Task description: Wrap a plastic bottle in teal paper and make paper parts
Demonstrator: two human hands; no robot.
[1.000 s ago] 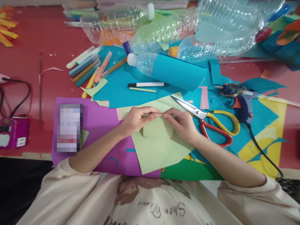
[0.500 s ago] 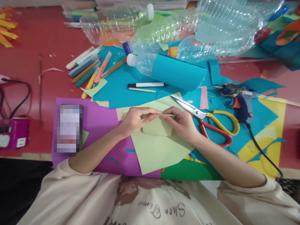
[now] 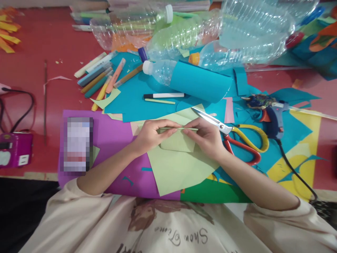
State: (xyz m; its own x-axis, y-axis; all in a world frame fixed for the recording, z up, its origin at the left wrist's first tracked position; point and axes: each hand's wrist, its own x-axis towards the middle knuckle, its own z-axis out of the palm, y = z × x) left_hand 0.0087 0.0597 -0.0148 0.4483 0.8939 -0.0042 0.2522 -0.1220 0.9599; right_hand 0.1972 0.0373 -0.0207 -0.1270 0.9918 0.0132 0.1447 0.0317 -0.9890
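Note:
Both hands pinch the top edge of a small light green paper piece (image 3: 177,143), its upper edge looking folded or rolled. My left hand (image 3: 151,137) grips that edge between thumb and fingers from the left. From the right, my right hand (image 3: 207,137) pinches the same edge, its fingertips close to the left ones. A larger light green sheet (image 3: 173,172) lies flat beneath. Scissors (image 3: 222,128) with one yellow and one red handle lie open just beyond my right hand.
A blue-wrapped bottle (image 3: 200,80), a marker (image 3: 168,95) and clear bottles (image 3: 250,52) lie farther back. On the right is a glue gun (image 3: 275,119) with a cable. Pens (image 3: 97,75) and a phone (image 3: 77,144) are at the left.
My right hand has shifted slightly to the right along the paper edge, showing a little more of it. My left hand has barely moved.

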